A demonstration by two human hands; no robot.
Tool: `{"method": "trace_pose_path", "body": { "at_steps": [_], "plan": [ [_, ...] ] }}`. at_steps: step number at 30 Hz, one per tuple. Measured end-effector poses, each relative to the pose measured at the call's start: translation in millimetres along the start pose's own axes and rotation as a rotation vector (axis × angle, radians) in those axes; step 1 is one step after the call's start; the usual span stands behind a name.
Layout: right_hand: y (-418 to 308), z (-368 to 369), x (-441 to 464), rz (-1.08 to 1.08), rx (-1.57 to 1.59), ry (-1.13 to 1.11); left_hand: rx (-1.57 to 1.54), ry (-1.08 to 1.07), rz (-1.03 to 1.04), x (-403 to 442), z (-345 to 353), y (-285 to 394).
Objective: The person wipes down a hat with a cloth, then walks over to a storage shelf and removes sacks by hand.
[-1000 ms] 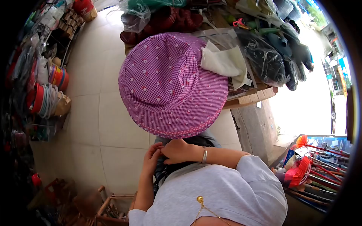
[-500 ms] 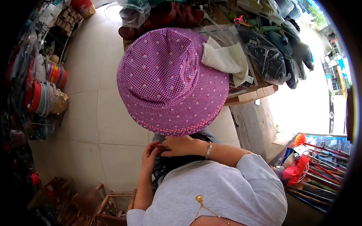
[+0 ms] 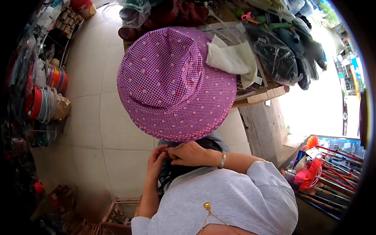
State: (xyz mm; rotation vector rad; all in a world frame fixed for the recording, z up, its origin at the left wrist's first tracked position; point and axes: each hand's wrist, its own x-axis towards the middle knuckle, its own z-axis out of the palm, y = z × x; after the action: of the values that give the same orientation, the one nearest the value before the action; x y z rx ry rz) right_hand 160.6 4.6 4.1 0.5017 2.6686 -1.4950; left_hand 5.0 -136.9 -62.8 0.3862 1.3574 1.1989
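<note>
A grey shirt (image 3: 219, 184) is filling the nearest space, and a gold pendant (image 3: 206, 205) is hanging free over it because the wearer is looking down. Both forearms are angling inward, so the hands are meeting in front of the body, above the dark-clad lap. The left hand (image 3: 156, 158) is standing upright with its fingers bent; the right hand (image 3: 192, 153) is lying across, knuckles up, its fingers curling towards the left fingertips. The gap there is narrow, and I cannot tell whether anything small is being pinched in it. A silver bracelet (image 3: 223, 161) is circling the right wrist.

Just beyond, the purple checked hat (image 3: 168, 78) is sitting crown up, its near brim reaching close to the hands and its far side overlapping the wooden desk (image 3: 261, 96). What is bearing its near side is hidden beneath it. A white cloth (image 3: 231, 58) is lying over the brim's right side; whether it is attached is unclear.

Farther on, clear plastic is wrapping dark goods (image 3: 280, 64), probably against dust, and dark red footwear (image 3: 168, 19) is crowding the far end.
</note>
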Motion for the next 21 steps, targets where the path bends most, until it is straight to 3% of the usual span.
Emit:
{"method": "trace_pose_path", "body": {
  "at_steps": [7, 11, 13, 17, 19, 21],
  "plan": [
    [-1.6, 1.9, -19.4, -0.008, -0.027, 0.219, -0.007, -0.022, 0.004, -2.3, 0.1, 3.4],
    [22.2, -17.0, -59.5, 0.234, -0.155, 0.402, 0.024, 0.015, -0.012, -2.9, -2.4, 4.3],
    [23.3, -29.5, -70.4, 0.354, -0.098, 0.317, 0.033, 0.018, -0.030, -1.3, 0.8, 3.8],
    [6.0, -22.7, -59.3, 0.152, -0.130, 0.358, 0.105, -0.074, -0.025, 3.7, 10.9, 8.8],
    [6.7, -3.0, -39.7, -0.067, -0.241, 0.354, 0.130, -0.117, -0.015, 3.4, 14.0, 8.9],
    [-2.1, 5.5, -19.1, -0.035, -0.248, 0.230, 0.203, -0.142, 0.019, 1.8, 13.1, 9.9]
  ]
}}
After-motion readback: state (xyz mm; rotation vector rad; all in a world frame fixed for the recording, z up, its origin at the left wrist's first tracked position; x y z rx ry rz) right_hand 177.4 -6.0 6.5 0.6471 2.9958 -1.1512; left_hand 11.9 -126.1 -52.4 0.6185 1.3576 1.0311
